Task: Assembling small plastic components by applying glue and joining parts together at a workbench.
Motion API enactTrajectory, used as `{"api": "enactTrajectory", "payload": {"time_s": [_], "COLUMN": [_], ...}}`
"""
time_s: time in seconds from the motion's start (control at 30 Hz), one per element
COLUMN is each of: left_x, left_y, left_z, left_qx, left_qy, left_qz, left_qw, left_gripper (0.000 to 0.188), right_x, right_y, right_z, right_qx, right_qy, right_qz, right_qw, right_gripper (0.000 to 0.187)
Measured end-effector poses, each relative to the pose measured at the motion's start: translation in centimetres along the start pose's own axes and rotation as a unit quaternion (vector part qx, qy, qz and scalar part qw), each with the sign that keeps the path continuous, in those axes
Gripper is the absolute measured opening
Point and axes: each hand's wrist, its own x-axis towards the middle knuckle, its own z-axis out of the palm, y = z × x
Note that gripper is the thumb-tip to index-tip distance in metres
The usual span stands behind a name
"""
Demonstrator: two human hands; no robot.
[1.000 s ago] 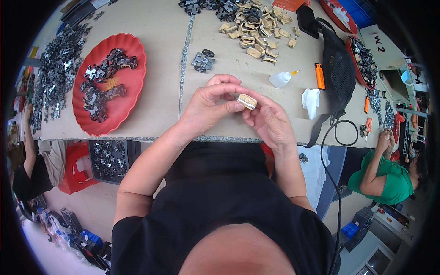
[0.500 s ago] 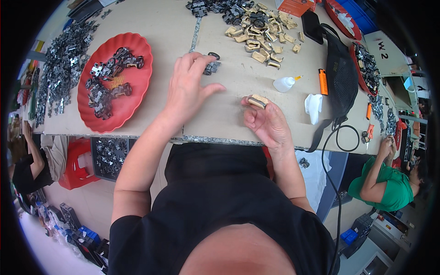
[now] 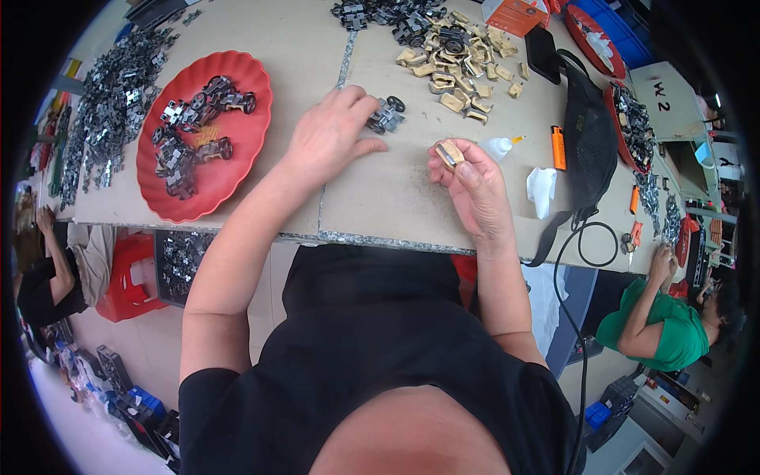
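My left hand [image 3: 336, 127] rests low over the table, its thumb apart from the bent fingers. By its fingertips lies a dark wheeled toy car chassis [image 3: 386, 116]; whether they touch it is hard to make out. In my right hand [image 3: 475, 186], raised above the table's near side, a small tan toy car shell [image 3: 450, 153] is pinched between thumb and fingers. Behind that hand stands a white squeeze bottle [image 3: 497, 148] with a yellow tip, partly covered by the fingers.
A red scalloped tray [image 3: 257, 146] with several chassis stands left, beside heaped dark parts [image 3: 119, 103]. Tan shells [image 3: 467, 71] and more chassis [image 3: 396, 17] lie at the back. An orange lighter [image 3: 558, 148], white tissue [image 3: 541, 192] and black bag [image 3: 590, 134] lie right.
My right hand has risen and turned the tan shell more upright. The chassis shows more fully beside my left fingertips, having shifted right. The whole view has moved slightly.
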Motion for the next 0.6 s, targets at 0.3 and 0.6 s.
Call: {"api": "enactTrajectory", "payload": {"time_s": [0.3,0.6], "left_x": [0.0,-2.0], "left_y": [0.5,2.2], "left_z": [-0.6,-1.1], "left_qx": [-0.067,-0.531], "left_qy": [-0.074,-0.187], "left_qz": [0.042,-0.178], "left_qw": [0.994,0.807], "left_gripper": [0.032,0.040], "right_x": [0.7,0.3], "right_y": [-0.4,0.4], "right_z": [0.5,1.0], "right_qx": [-0.052,0.083], "right_qy": [0.015,-0.024], "right_qz": [-0.074,0.035], "right_qw": [0.996,0.996], "right_gripper": [0.033,0.027]}}
